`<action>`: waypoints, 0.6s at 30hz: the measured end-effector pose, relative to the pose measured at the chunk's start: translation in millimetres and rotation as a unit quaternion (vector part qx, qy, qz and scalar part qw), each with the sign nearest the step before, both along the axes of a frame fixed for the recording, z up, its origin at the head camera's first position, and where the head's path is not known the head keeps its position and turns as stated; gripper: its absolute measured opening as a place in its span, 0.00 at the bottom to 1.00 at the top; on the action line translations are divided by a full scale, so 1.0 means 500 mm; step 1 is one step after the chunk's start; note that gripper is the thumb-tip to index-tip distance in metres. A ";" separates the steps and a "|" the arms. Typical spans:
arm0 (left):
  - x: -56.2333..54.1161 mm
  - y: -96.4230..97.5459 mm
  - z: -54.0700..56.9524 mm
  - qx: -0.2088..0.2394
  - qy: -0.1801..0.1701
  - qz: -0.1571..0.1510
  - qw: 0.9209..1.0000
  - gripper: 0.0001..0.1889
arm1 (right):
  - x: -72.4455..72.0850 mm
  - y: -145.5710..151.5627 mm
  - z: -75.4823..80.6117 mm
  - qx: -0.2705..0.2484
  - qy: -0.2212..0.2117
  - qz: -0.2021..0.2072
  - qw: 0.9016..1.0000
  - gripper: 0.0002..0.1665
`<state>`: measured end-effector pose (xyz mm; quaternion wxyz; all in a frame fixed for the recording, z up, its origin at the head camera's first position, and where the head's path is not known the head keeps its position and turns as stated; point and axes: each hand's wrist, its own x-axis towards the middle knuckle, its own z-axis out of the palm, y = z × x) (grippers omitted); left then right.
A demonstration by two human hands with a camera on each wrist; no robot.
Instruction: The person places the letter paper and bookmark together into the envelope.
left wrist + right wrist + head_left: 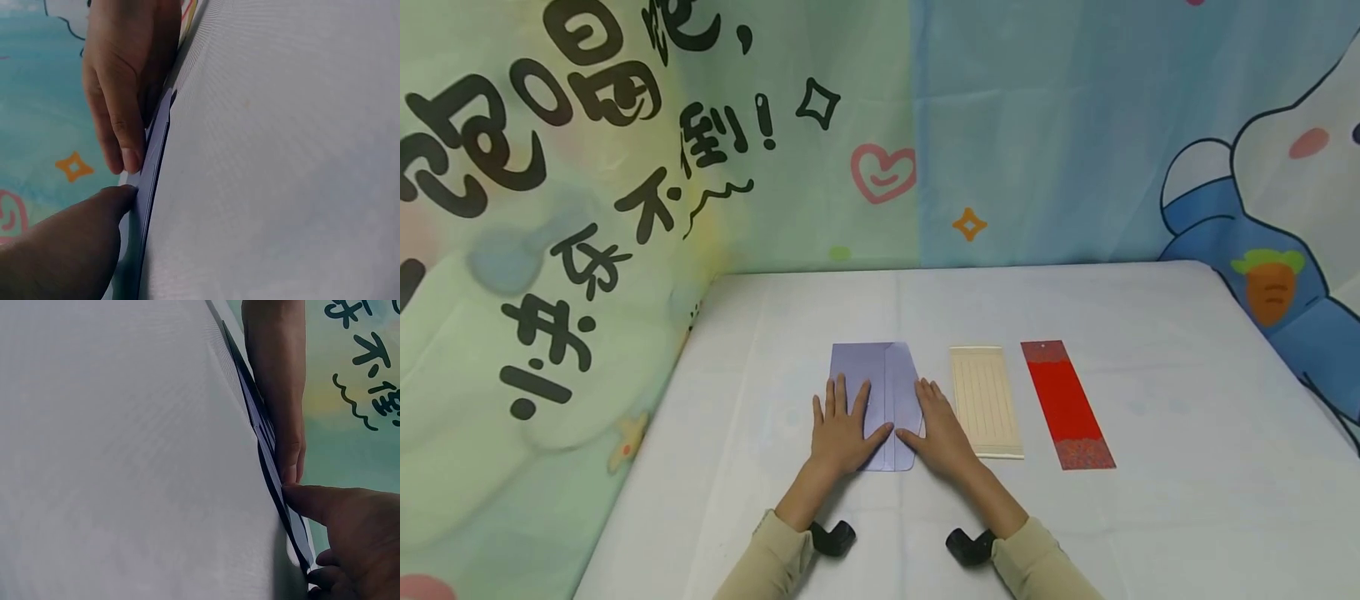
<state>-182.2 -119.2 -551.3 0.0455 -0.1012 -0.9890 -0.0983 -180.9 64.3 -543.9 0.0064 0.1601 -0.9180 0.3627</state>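
A purple sheet of paper (859, 360) lies on the table, with a lengthwise strip at its right side that looks folded over and several crease lines. My left hand (841, 433) rests flat on its left part, fingers spread, thumb toward the middle. At the right edge my right hand (946, 437) touches the sheet, its fingers stretched forward and its thumb on the strip. The thumbs nearly meet. In the left wrist view the paper (150, 169) is seen edge-on under both hands. In the right wrist view the right thumb (309, 499) presses on it near the left fingers.
Right of the purple sheet lies a cream, slatted-looking rectangle (985, 400). Farther right is a red strip (1067, 404) with patterned ends. A white cloth covers the table (1180, 517). Printed curtains (1037, 125) hang behind and at the left. Black devices (970, 547) sit at both wrists.
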 end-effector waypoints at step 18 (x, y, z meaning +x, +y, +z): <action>-0.001 -0.003 -0.001 0.011 -0.007 -0.009 1.000 0.42 | 0.003 -0.005 0.004 -0.035 0.015 -0.014 0.999 0.47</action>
